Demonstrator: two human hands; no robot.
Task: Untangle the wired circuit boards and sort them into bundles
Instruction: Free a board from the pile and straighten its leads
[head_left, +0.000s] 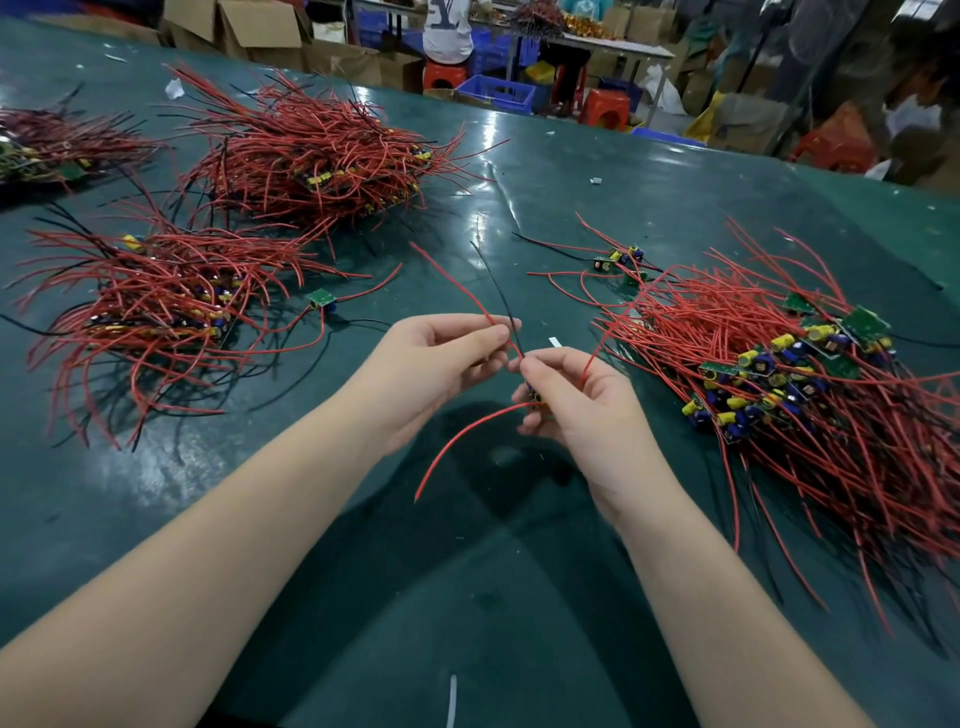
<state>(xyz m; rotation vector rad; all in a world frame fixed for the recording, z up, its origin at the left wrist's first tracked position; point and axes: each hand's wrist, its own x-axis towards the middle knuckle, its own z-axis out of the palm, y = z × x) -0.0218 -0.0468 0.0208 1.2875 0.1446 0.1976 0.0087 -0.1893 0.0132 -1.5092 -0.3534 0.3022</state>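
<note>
Nearest, the right hand (576, 400) grips a small board (535, 397), mostly hidden in its fingers, above the table (467, 571). Just left, the left hand (441, 358) pinches its red and black wires (498, 306), which run up and away. Bundles (156, 306) lie far left, nearer the left hand; the tangled pile (789, 374) lies right.

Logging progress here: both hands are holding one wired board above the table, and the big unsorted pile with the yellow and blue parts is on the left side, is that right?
Not quite. The head view shows the unsorted pile on the right side of the table, not the left. The rest holds: the left hand and right hand hold one wired board above the table.
</note>
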